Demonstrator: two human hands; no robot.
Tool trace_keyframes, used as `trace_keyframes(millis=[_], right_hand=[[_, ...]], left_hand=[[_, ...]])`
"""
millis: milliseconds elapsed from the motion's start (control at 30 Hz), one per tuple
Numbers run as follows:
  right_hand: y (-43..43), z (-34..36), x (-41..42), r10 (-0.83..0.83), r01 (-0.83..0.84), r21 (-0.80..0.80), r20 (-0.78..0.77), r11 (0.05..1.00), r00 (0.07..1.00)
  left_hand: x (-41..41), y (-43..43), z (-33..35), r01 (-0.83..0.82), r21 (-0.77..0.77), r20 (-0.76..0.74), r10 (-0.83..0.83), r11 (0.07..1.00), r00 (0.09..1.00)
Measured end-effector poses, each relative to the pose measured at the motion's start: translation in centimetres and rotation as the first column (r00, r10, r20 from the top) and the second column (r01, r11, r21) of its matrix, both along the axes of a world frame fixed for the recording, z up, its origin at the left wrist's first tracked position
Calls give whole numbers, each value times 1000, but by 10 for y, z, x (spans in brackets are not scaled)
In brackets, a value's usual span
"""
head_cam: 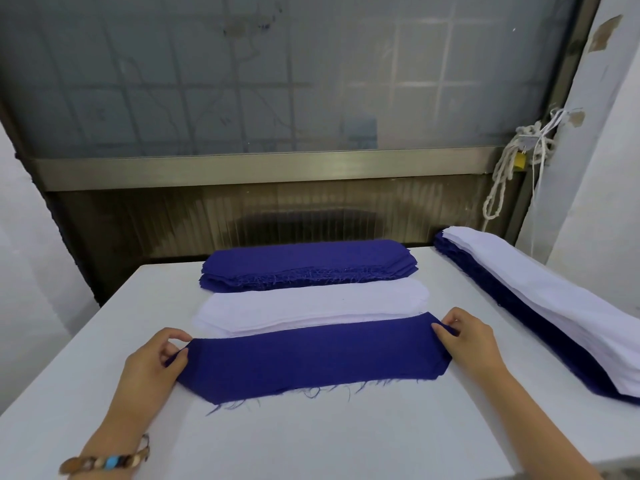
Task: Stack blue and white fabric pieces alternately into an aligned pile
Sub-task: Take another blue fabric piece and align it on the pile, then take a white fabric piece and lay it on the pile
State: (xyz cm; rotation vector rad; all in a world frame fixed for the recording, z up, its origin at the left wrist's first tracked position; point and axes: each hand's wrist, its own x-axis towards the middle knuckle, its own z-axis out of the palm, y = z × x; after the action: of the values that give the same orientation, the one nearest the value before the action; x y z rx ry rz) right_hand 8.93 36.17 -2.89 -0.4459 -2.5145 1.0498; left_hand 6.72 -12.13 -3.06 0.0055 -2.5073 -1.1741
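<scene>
A long blue fabric piece [311, 358] with a frayed near edge lies flat on the white table [311, 441] in front of me. My left hand [156, 362] pinches its left end and my right hand [467, 337] pinches its right end. Just behind it sits a low pile of white pieces [311, 306], and behind that a pile of blue pieces [308, 265]. Along the table's right side runs a long stacked pile [540, 306] with white on top and blue showing down its side.
A frosted window and metal sill [270, 168] close off the far side behind the table. A knotted white rope [509, 174] hangs at the right corner. White walls stand on both sides. A beaded bracelet [104, 462] circles my left wrist.
</scene>
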Motion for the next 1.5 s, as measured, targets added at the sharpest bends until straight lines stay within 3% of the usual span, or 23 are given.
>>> trace_keyframes(millis=[467,1300,1500], right_hand=[[-4,4,4,94,-96,30,59,995,994],[-5,1,2,67,-77,143,78,987,995],[-6,-1,4,65,-60,258,-11,964,998]], left_hand=[[3,1,1,-18,-94,46,23,995,999],[2,0,-1,11,-126,57,-3,992,998],[5,4,7,27,-236,-66,-44,971,997]])
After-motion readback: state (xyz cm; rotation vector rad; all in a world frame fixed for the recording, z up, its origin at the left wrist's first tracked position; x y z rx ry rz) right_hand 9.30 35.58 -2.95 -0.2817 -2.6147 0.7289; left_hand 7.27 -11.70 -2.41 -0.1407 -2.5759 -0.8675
